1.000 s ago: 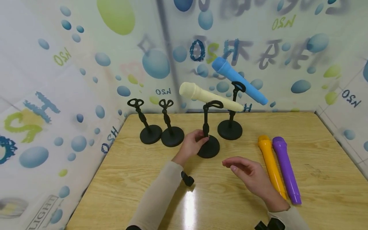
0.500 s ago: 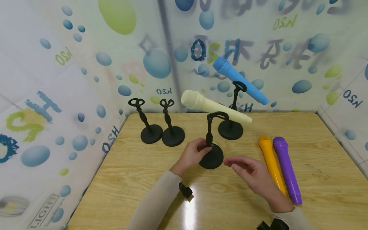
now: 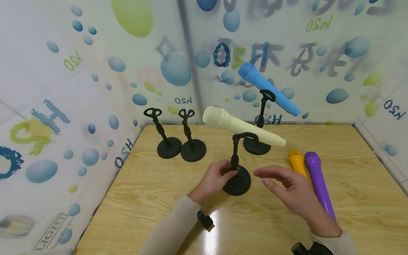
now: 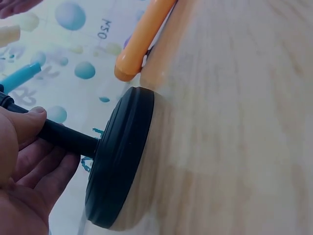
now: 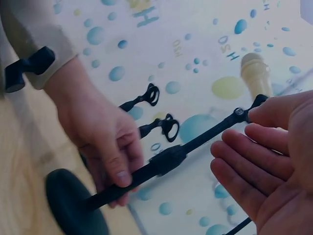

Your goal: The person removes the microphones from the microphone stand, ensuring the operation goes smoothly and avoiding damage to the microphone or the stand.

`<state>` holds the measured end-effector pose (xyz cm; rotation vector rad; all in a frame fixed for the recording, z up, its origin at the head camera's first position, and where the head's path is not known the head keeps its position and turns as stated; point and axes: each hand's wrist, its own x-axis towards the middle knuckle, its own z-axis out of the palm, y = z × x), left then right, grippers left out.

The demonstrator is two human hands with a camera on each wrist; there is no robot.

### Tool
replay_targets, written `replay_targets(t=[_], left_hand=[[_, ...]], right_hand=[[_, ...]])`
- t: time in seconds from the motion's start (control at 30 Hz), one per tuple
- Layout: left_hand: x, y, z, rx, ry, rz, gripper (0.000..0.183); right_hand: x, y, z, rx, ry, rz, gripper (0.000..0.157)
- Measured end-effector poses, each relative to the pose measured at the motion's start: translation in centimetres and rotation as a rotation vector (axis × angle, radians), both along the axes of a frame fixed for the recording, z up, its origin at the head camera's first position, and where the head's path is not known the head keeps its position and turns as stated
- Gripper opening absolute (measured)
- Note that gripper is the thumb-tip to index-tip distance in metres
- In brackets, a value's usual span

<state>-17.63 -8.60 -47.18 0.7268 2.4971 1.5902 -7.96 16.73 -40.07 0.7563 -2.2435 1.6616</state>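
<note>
Left hand pinches the stand low, likely steadying the cream microphone above, right hand alongside, empty, loosely cupped.

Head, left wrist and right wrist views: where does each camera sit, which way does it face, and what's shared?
Head: on the head, facing forward and down at the table; left hand, right hand and sleeves show.
Left wrist: on that wrist, facing the base of the held stand; part of the left hand shows at the left edge.
Right wrist: on that wrist, facing past the right hand toward the left hand.
Head and right wrist share both hands, the held stand and the cream microphone.
</note>
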Motion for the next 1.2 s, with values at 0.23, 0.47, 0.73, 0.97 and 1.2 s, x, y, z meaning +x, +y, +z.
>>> replay_targets(t=[0.23,0.47,0.73,0.97,1.2], left_hand=[[0.8,0.0,0.0,0.020,-0.029,-0.019,0.020],[1.3,0.2,-0.4,0.029,0.002,-0.049,0.019],[2.0,0.4,-0.5,0.038,-0.001,-0.073,0.020],[2.5,0.7,-0.5,0.044,-0.008,-0.092,0.020],[2.9,0.9,-0.5,0.039,-0.018,-0.101,0.021]], right_hand=[[0.0,0.6,4.0,0.013,0.071,0.010,0.037],[-0.1,1.0,7.4,0.129,0.139,-0.063,0.039],[-0.7,0.7,9.4,0.129,0.185,-0.108,0.036],[-1.9,0.7,10.6,0.112,0.219,-0.107,0.040],[-3.0,-0.1,12.2,0.233,0.160,-0.111,0.031]])
